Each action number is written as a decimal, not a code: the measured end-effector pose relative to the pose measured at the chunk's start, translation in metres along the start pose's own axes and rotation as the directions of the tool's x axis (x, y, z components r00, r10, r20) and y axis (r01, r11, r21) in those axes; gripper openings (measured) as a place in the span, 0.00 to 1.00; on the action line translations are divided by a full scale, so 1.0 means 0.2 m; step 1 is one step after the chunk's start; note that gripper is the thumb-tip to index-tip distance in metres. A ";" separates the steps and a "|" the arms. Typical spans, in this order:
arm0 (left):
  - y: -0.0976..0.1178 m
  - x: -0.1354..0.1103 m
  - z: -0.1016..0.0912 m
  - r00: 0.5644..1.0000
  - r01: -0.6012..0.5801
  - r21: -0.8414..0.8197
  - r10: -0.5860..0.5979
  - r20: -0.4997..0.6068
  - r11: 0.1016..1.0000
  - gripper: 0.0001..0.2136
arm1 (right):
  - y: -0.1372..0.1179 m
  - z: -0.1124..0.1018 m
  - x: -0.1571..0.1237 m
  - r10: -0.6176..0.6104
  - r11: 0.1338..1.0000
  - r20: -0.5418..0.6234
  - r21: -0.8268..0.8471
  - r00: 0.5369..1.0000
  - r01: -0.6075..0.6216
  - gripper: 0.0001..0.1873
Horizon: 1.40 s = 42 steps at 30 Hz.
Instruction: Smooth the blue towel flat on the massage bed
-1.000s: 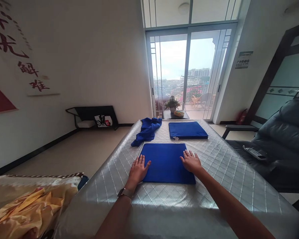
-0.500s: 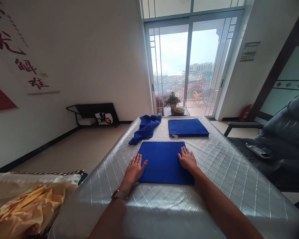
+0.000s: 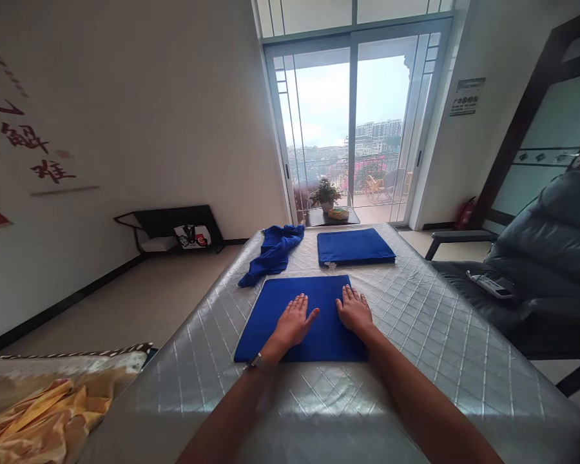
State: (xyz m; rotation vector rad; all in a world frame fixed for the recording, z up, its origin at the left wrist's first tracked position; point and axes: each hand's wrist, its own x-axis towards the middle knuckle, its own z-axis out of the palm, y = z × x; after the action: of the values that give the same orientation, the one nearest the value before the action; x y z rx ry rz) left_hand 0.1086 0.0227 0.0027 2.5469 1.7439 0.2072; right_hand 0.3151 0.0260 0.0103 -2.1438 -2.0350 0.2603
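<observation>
A flat, folded blue cloth (image 3: 265, 322) lies in front of me on a silver quilted surface (image 3: 420, 328). My left hand (image 3: 294, 319) rests flat on the middle of the cloth, fingers together and thumb out to the right. On its right edge lies my right hand (image 3: 355, 308), flat too, with the thumb pointing left. Neither hand grips anything. Beyond the cloth, a neat stack of folded blue cloth (image 3: 355, 246) sits to the right, with a small white tag at its near edge. To the left is a crumpled blue cloth (image 3: 274, 252).
A dark armchair (image 3: 551, 258) with a white device (image 3: 493, 285) on its seat stands at the right. Yellow patterned fabric (image 3: 53, 419) lies at the lower left. Past the far edge, a small table (image 3: 312, 218) holds a potted plant (image 3: 327, 196) before the glass sliding doors.
My left hand has slid right, from the left edge of the folded cloth to its middle. My right hand stays on the right edge. The view has shifted slightly.
</observation>
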 end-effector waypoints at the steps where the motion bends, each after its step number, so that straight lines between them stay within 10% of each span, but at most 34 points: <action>1: 0.09 0.04 0.01 0.999 -0.052 -0.025 0.052 0.003 0.998 0.37 | 0.00 0.01 0.00 -0.005 1.000 -0.006 -0.007 1.000 0.005 0.36; 8: 0.34 0.21 0.08 0.983 -0.169 -0.075 0.162 -0.082 0.983 0.31 | 0.03 0.04 0.02 -0.048 0.998 -0.001 -0.051 0.999 0.048 0.34; 26: -0.53 -0.01 0.01 0.951 0.302 0.024 -0.300 -0.070 0.953 0.38 | 0.01 -0.01 0.00 -0.005 1.000 0.019 0.009 1.000 0.005 0.36; 42: -0.53 -0.04 0.00 0.941 0.331 0.030 -0.328 -0.078 0.943 0.39 | 0.00 -0.01 0.02 0.008 0.996 0.026 -0.084 1.000 -0.005 0.36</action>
State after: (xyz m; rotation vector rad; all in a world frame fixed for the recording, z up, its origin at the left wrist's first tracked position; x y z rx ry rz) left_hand 0.0074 0.0538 -0.0102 2.2490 2.1874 0.2506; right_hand 0.3149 0.0298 0.0126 -2.2076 -2.0896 0.2090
